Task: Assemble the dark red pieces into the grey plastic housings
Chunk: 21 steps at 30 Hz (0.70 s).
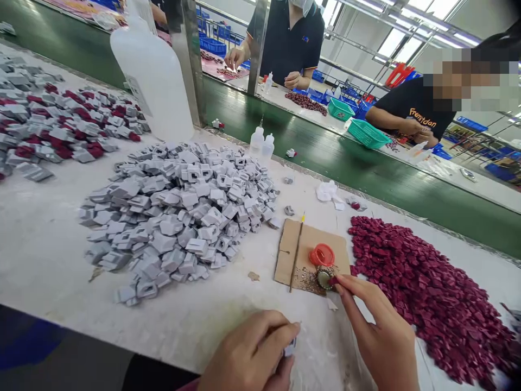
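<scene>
My left hand (pixel 254 350) is closed around a small grey plastic part (pixel 290 347), and the fingers hide most of it. With thumb and forefinger, my right hand (pixel 376 328) pinches a small dark red plastic piece (pixel 334 281) against the edge of a metal bottle cap (pixel 324 278). The cap lies on a stained piece of cardboard (pixel 311 236), beside a red plastic lid (pixel 321 254). A thin brown stick (pixel 297 252) with a yellow tip rests across the cardboard's left side.
Grey parts (pixel 191 212) are heaped left of centre, dark red pieces (pixel 419 293) at right. Mixed grey-and-red parts (pixel 65 119) lie far left near a large white bottle (pixel 157 81). Small dropper bottles (pixel 261 144) stand by the green conveyor belt (pixel 325 157). Co-workers (pixel 288 43) sit beyond it.
</scene>
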{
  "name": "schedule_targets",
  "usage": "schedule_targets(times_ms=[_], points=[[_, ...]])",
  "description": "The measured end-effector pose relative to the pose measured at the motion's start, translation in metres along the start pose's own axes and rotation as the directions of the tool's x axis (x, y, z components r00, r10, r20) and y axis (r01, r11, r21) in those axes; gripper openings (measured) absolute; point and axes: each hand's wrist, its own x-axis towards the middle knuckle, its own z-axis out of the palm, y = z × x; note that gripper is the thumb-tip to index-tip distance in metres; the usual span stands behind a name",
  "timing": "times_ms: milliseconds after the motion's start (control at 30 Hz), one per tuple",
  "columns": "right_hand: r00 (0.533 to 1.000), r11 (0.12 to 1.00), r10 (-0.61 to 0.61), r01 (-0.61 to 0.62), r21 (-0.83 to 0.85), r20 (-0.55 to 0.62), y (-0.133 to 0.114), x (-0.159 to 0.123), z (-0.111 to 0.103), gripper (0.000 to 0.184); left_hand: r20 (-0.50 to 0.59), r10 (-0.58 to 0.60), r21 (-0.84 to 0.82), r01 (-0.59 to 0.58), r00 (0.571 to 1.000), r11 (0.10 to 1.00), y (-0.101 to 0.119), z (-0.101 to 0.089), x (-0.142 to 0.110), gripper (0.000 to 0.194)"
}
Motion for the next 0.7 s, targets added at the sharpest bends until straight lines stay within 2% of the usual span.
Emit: schedule_targets(times_ms=[167, 267, 367, 467, 533, 600, 700], points=[[0.997, 0.998, -0.052, 0.050, 0.035, 0.059, 0.003, 0.002, 0.001, 0.015, -0.096, 0.082, 0.051, -0.077, 0.992, 0.996, 0.003, 0.003, 0.005, 0.032], [0.995, 0.997, -0.070, 0.067, 0.039, 0.071, 0.002, 0.004, 0.002, 0.015, -0.119, 0.095, 0.078, -0.086, 0.988, 0.993, 0.004, 0.003, 0.007, 0.030], [0.995, 0.997, -0.070, 0.068, 0.032, 0.069, 0.002, 0.007, 0.002, 0.015, -0.079, 0.069, 0.082, -0.062, 0.995, 0.995, 0.004, 0.001, 0.004, 0.024], [0.995, 0.997, -0.070, 0.068, 0.028, 0.066, 0.000, 0.007, 0.000, 0.014, 0.006, -0.015, 0.082, 0.014, 1.000, 0.997, 0.004, -0.001, -0.002, 0.018], [0.998, 0.999, -0.040, 0.039, 0.021, 0.041, -0.006, 0.004, -0.004, 0.014, 0.036, -0.073, 0.050, 0.071, 0.997, 0.996, 0.004, -0.001, -0.004, 0.020], [0.999, 0.997, 0.040, -0.039, 0.064, -0.016, -0.015, -0.003, -0.006, 0.017, 0.027, -0.099, 0.014, 0.098, 0.995, 0.995, 0.004, 0.000, -0.005, 0.019], [0.982, 0.953, 0.164, -0.133, 0.272, -0.095, -0.033, -0.018, -0.004, 0.023, -0.020, -0.142, 0.006, 0.142, 0.990, 0.990, 0.004, 0.001, -0.005, 0.020]])
